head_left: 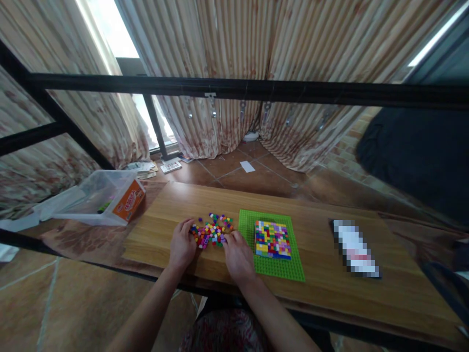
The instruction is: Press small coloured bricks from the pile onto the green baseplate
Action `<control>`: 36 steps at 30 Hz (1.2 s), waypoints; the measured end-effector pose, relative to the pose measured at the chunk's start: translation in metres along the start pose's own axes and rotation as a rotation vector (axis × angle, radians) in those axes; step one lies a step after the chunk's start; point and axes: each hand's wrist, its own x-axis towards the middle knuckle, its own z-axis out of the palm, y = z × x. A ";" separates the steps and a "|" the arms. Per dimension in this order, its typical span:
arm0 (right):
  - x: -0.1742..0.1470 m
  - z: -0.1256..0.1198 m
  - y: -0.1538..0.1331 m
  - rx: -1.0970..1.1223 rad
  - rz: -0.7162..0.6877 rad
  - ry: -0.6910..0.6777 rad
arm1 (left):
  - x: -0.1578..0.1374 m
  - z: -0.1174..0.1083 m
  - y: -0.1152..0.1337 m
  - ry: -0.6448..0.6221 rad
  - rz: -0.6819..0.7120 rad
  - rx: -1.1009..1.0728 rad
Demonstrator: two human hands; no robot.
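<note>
Here the wooden table [330, 293] fronts curtains [234, 73]; both hands, grip unclear, touch loose bricks [212, 230].

I see striped curtains [234, 73] beyond a black frame bar [234, 90], daylight at the window [110, 29], brown tiled floor [249, 176], wooden tabletop [330, 283].

1. The wooden table [322, 293] carries all the things.
2. A pile of small coloured bricks [213, 230] lies on its near left part.
3. Just beside the pile, on the right, lies a green baseplate [278, 266], with a block of coloured bricks [273, 238] on it.
4. A blurred white and dark object [355, 249] lies well apart, on the right.
5. Both hands rest at the pile.
</note>
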 end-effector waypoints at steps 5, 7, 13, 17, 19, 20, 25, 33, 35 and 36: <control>0.000 0.002 -0.001 -0.030 0.007 -0.005 | 0.000 -0.002 0.004 -0.013 -0.024 -0.013; -0.001 0.003 0.000 -0.006 0.006 0.011 | 0.000 -0.003 0.005 -0.009 -0.027 -0.024; -0.010 -0.003 0.002 0.236 -0.007 0.093 | 0.001 -0.004 0.007 -0.006 -0.030 -0.031; -0.031 -0.020 0.002 0.397 0.016 0.135 | 0.001 -0.004 0.005 -0.006 -0.032 -0.020; -0.044 -0.033 0.008 0.423 0.030 0.173 | 0.001 -0.003 0.004 -0.008 -0.031 -0.009; -0.051 -0.040 0.013 0.425 0.038 0.195 | 0.001 -0.003 0.003 -0.011 -0.030 -0.004; -0.073 -0.070 0.055 0.310 0.110 0.349 | 0.001 -0.004 0.003 -0.020 -0.013 0.002; -0.069 -0.077 0.094 0.130 0.119 0.500 | 0.003 -0.007 0.006 -0.020 0.017 0.022; -0.066 -0.074 0.094 0.103 0.084 0.504 | 0.004 -0.008 0.007 -0.021 0.015 0.022; -0.065 -0.073 0.094 0.091 0.066 0.506 | 0.004 -0.008 0.007 -0.021 0.013 0.022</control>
